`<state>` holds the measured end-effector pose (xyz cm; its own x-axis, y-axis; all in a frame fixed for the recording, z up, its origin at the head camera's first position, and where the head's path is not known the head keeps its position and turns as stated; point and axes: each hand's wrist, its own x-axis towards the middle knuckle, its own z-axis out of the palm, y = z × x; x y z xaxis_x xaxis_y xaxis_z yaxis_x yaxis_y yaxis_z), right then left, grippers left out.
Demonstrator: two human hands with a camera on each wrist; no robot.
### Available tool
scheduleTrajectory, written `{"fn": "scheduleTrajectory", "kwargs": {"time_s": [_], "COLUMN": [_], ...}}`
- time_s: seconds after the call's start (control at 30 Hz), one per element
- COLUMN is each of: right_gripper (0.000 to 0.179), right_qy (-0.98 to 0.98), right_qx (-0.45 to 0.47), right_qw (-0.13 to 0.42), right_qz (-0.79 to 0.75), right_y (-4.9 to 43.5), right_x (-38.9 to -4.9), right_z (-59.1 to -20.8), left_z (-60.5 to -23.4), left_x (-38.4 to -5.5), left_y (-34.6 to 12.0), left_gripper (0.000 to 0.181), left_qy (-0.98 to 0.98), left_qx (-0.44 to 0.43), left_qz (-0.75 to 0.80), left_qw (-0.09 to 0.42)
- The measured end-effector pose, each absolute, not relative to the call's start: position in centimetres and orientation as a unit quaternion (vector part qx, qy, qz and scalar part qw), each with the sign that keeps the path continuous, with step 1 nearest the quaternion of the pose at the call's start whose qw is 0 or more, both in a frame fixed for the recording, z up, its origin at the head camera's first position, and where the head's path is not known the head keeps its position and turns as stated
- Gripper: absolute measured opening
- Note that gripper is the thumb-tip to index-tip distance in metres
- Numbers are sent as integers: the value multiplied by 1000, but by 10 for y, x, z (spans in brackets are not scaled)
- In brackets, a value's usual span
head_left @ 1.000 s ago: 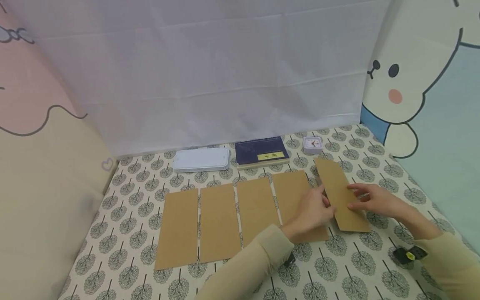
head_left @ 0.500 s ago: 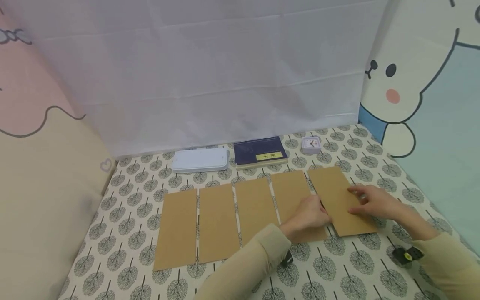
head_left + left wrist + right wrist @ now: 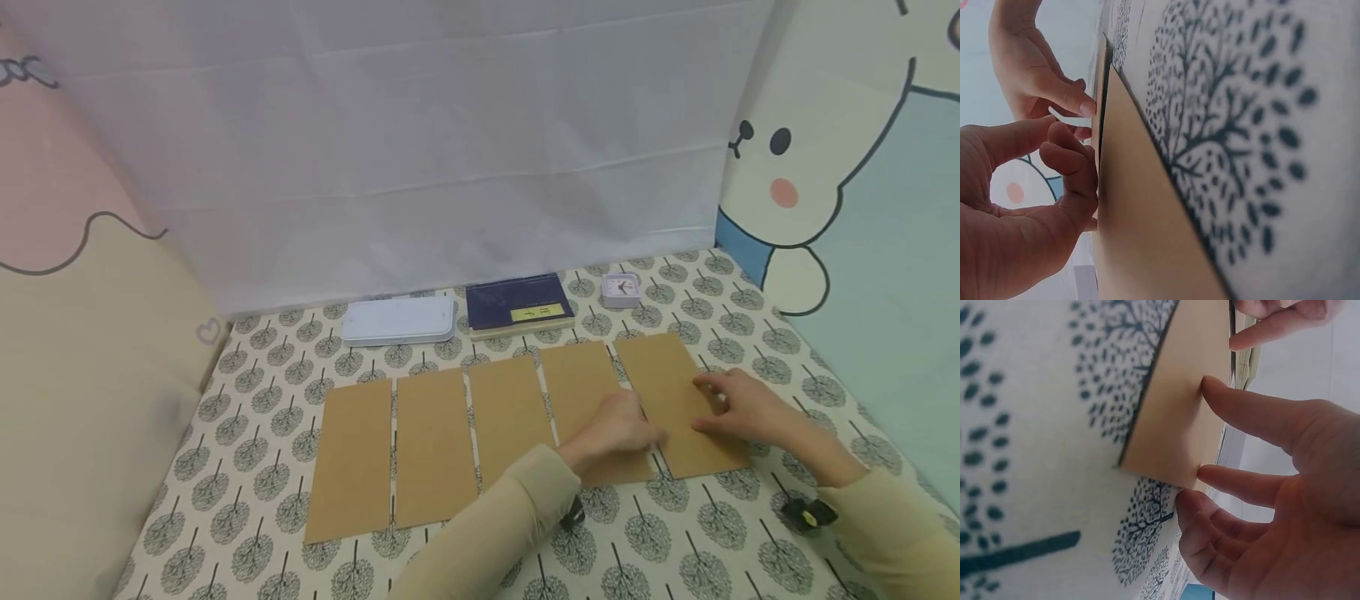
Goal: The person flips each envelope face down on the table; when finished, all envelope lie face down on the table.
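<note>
Several tan cardboard rectangles lie side by side on the patterned cloth. My left hand (image 3: 617, 427) reaches over the fourth cardboard piece (image 3: 576, 371). Its fingers are curled beside the left edge of the rightmost cardboard piece (image 3: 660, 367), and in the left wrist view nothing shows held between finger and thumb. On that same piece's right side, my right hand (image 3: 746, 410) rests its fingertips, thumb and forefinger spread apart. In the right wrist view the right hand (image 3: 1310, 481) has its thumb and a finger touching the cardboard (image 3: 1172, 419), with the other fingers bent beside it.
Behind the row stand a white flat case (image 3: 400, 320), a dark blue book (image 3: 517, 302) with a yellow label, and a small square clock (image 3: 621, 289). Three more cardboard pieces lie to the left, including the leftmost piece (image 3: 351, 458). A white curtain (image 3: 420, 150) closes the back.
The rightmost cardboard piece was tilted up a second ago; it has come down and lies flat, lined up with the others. Both hands have stayed nearly in place.
</note>
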<state>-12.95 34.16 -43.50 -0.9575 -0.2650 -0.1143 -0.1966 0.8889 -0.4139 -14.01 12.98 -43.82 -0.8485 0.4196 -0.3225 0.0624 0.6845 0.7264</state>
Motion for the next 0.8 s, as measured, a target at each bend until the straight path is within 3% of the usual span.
{"fn": "scheduleTrajectory", "kwargs": {"time_s": [0.23, 0.43, 0.63, 0.8], "right_gripper": [62, 62, 54, 53], "right_qy": [973, 977, 981, 981], "right_qx": [-104, -95, -101, -107], "right_qw": [67, 31, -20, -30], "right_qz": [-196, -188, -167, -157], "right_y": [342, 342, 339, 340], "right_x": [-135, -137, -140, -138], "right_z": [-433, -432, -432, -434], "left_z": [-439, -433, -423, -426], "left_x": [-145, -149, -149, -149], "left_y": [118, 92, 61, 15], "left_gripper": [26, 54, 54, 56], "left_qy": [853, 836, 842, 853], "left_qx": [179, 221, 231, 235], "left_qz": [436, 456, 447, 434], "left_qw": [223, 210, 194, 169]}}
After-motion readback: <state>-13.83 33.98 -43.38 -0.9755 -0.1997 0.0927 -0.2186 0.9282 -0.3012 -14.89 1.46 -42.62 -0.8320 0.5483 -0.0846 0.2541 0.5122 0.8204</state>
